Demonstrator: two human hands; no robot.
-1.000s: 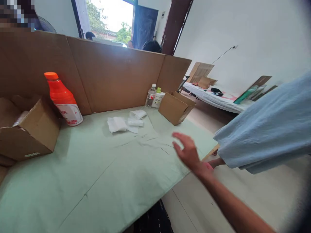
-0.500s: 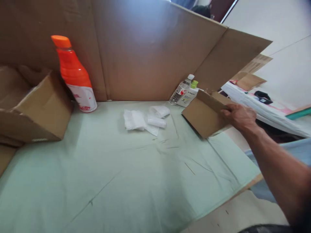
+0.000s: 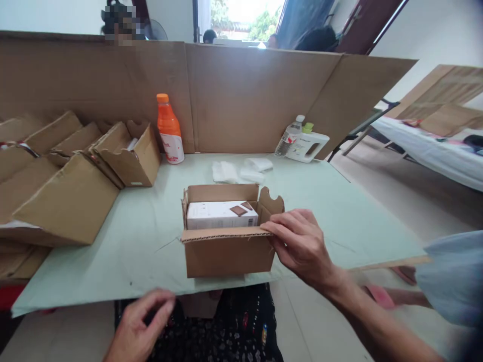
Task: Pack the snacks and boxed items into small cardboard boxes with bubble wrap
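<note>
The open brown cardboard box [image 3: 228, 259] has come from the far right of the pale green cloth-covered tabletop [image 3: 350, 221] to its near edge, in front of the person; the white plastic jug with the lime-green cap [image 3: 302, 150], half hidden behind it half a second ago, now shows its handle. The right hand [image 3: 298, 241] keeps its grip on the box's near right corner, thumb and fingers pinching the cardboard. The left hand [image 3: 145, 319] has come into view just beyond the near edge, left of the box, loosely curled with nothing visible in its grip. The shift seems to put the box, and the white printed carton [image 3: 207, 213] lying inside it, within easy reach of both hands.
</note>
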